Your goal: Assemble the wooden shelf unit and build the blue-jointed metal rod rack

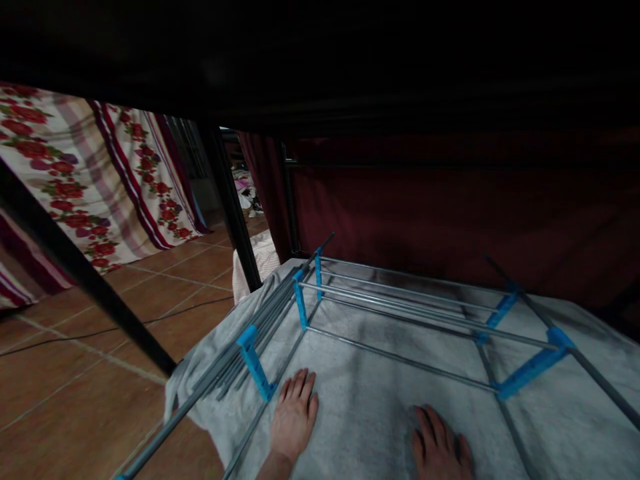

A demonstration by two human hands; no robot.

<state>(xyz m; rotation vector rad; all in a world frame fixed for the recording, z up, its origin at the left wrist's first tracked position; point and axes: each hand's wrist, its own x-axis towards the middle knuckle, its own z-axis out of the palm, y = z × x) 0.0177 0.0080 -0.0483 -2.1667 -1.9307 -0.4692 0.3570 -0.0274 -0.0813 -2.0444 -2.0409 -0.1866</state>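
Observation:
My left hand [293, 419] lies flat on a grey blanket [360, 407], fingers stretched out, beside a blue plastic connector [256, 363] of a partly assembled metal-tube rack [400, 360]. Further right, my right hand [441, 445] rests palm down on the same blanket, its fingers a little apart and the wrist cut off by the frame edge. Neither hand holds anything. The rack lies on its side around and beyond my hands, thin grey tubes joined by blue connectors, with another connector [535, 367] at the right.
Several loose grey tubes [250, 327] lie bundled at the blanket's left side. Black bed posts [233, 207] and a dark overhead frame surround this space. A dark red curtain [400, 213] hangs behind. On the tiled floor [125, 333] runs a black cable [165, 320]; a floral cloth [65, 180] hangs left.

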